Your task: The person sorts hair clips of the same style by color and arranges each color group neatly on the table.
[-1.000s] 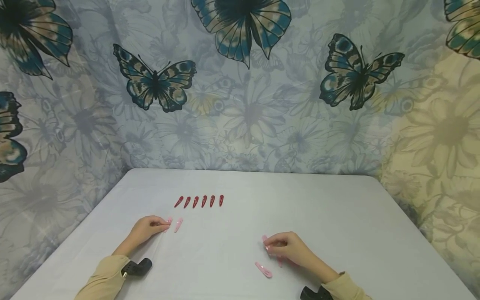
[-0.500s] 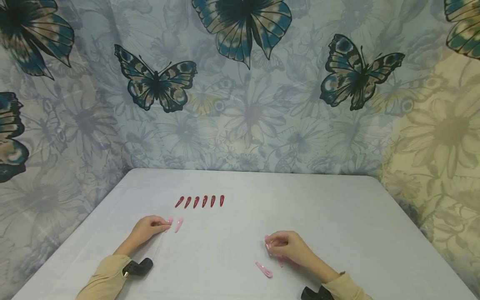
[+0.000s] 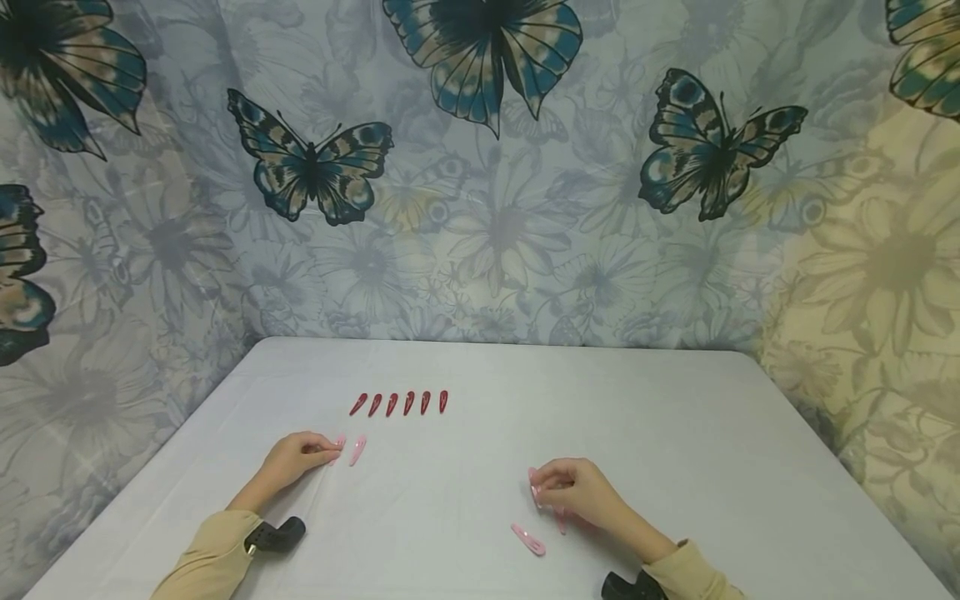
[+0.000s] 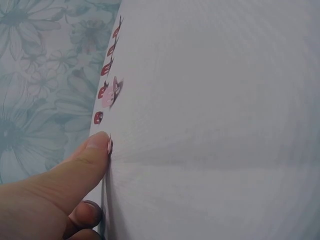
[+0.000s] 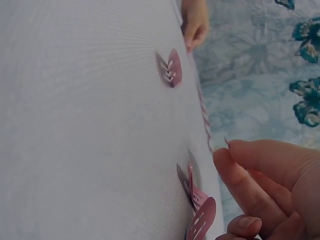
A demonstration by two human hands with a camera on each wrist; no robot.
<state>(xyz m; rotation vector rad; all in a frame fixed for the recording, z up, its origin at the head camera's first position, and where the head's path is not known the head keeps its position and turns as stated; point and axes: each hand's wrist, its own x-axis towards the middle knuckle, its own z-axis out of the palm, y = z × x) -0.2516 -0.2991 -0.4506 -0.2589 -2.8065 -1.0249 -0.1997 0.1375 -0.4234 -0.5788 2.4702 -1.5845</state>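
Observation:
My left hand (image 3: 303, 457) pinches a pink snap hair clip (image 3: 341, 441) against the white table, its fingertips covering part of it. Just right of it lies another pink hair clip (image 3: 358, 450). My right hand (image 3: 581, 492) holds a pink hair clip (image 3: 533, 477) between thumb and fingers; in the right wrist view only a small tip (image 5: 227, 143) of it shows. Under that hand lies a pink clip (image 3: 562, 522), partly hidden, and a further pink clip (image 3: 528, 540) rests to its lower left. Pink clips (image 5: 202, 220) show below the fingers in the right wrist view.
Several red hair clips (image 3: 408, 403) lie in a row farther back on the white table (image 3: 637, 400). A butterfly-patterned cloth (image 3: 510, 250) hangs behind and at both sides. Black wrist cameras (image 3: 277, 534) sit at both sleeves.
My right hand has shifted very slightly away from me, with the pink hair clip at its fingertips. The left hand stays in place on its clip.

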